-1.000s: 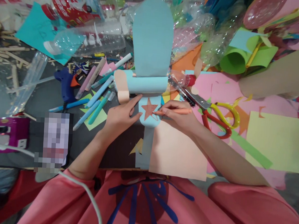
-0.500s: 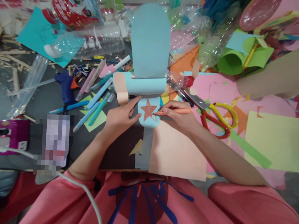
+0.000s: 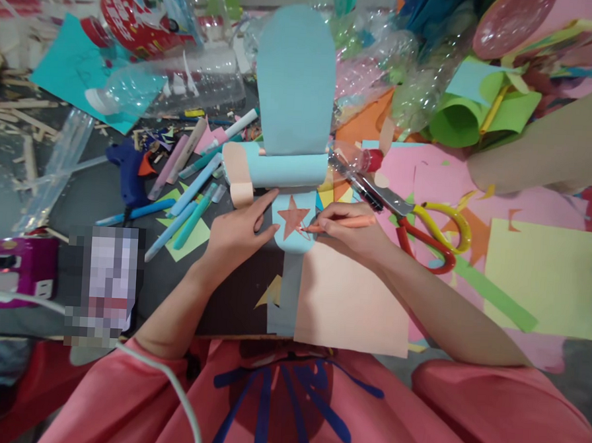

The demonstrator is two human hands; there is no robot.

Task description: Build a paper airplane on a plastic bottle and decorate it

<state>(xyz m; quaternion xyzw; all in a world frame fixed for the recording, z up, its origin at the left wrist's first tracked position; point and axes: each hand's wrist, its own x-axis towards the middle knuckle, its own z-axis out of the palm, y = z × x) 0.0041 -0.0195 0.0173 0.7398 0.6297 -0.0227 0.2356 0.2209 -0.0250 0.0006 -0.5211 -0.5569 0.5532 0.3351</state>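
An orange felt-tip pen [image 3: 358, 221] is pinched in my right hand [image 3: 347, 236], its tip on the lower right arm of a reddish-brown star [image 3: 291, 219]. That arm is only partly coloured. The star is drawn on a small light-blue paper piece [image 3: 281, 241] with rounded lower corners. My left hand [image 3: 233, 237] lies flat at its left edge, index finger and thumb stretched apart. Just above sits a light-blue paper roll [image 3: 289, 170] with a peach strip [image 3: 239, 172] around its left end. A large rounded blue paper panel [image 3: 296, 79] rises behind the roll.
Scissors [image 3: 415, 214] with red and yellow handles lie right of my hand. Several markers [image 3: 193, 186] and a blue glue gun [image 3: 130, 173] are at left. Peach paper [image 3: 354, 304] lies in front. Plastic bottles [image 3: 169, 79] and coloured scraps crowd the back.
The pen tip has shifted very slightly left and down on the star's lower right arm, and the pen's angle differs a little. My left hand stays in place.
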